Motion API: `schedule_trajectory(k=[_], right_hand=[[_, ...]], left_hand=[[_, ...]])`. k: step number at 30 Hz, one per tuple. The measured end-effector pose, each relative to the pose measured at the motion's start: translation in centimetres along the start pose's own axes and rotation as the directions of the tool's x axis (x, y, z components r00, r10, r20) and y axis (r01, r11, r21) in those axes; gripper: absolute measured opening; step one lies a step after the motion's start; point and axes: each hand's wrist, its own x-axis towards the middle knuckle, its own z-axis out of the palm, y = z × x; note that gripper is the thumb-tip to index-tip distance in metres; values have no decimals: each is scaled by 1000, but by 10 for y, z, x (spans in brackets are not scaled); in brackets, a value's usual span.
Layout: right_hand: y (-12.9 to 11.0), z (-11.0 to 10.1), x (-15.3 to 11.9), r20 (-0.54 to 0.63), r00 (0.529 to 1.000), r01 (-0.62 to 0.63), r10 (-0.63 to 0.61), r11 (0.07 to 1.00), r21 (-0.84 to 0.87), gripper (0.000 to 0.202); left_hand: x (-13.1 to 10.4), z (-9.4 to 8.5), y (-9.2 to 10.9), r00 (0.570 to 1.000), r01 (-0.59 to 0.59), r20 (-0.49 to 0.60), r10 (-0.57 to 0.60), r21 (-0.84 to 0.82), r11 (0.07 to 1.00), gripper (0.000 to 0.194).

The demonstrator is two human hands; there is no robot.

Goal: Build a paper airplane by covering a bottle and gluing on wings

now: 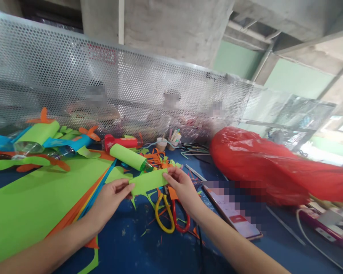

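Observation:
A light green strip of paper (148,182) is stretched between my two hands above the blue table. My left hand (116,194) pinches its left end. At the other end, my right hand (180,182) grips it between thumb and fingers. Just below lie scissors with one yellow and one red handle (173,217); their blades are hidden. Behind the strip, a bottle wrapped in green paper (128,156) lies on its side. Orange and green paper scraps (157,156) are scattered around it.
Stacked coloured sheets (45,201) cover the left side, with paper-wrapped bottles (65,142) behind them. A phone (234,213) and a big red plastic bag (254,163) lie to the right. Cups, one holding markers (175,137), stand before a perforated metal screen (148,83), with people beyond.

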Motion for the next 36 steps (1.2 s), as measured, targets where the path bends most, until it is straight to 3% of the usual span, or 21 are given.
schedule_trajectory(k=[6,12,21,25,28,31,33,36], right_hand=[[0,2,-2,21,1000,-18,18,1000,-8,36],[-2,5,-4,44,999,-6,7,1000,-31,37],[1,2,-2,54,998,39,-32,990,-138,34],[-11,5,-8,69,993,105,-93,973,-205,39],[-22,9,-17,273,961,95,-33,972,-217,37],[-27,15,-26,483,871,35,95,967,-253,29],[-26,17,-30,503,856,33,122,957,-288,28],[-24,19,-31,477,872,43,110,954,-298,29]], left_hand=[[0,-3,0,990,-20,-141,22,17,1000,39],[3,-6,-3,988,-56,-146,56,3,998,40],[5,-5,-1,999,-19,50,17,40,999,25],[0,-1,4,968,-26,252,-3,111,993,20],[-9,3,8,893,-5,445,-69,162,987,16],[-16,6,10,832,14,542,-120,196,981,13],[-18,5,11,819,13,560,-128,205,979,12],[-17,4,12,829,-6,549,-105,197,980,13]])
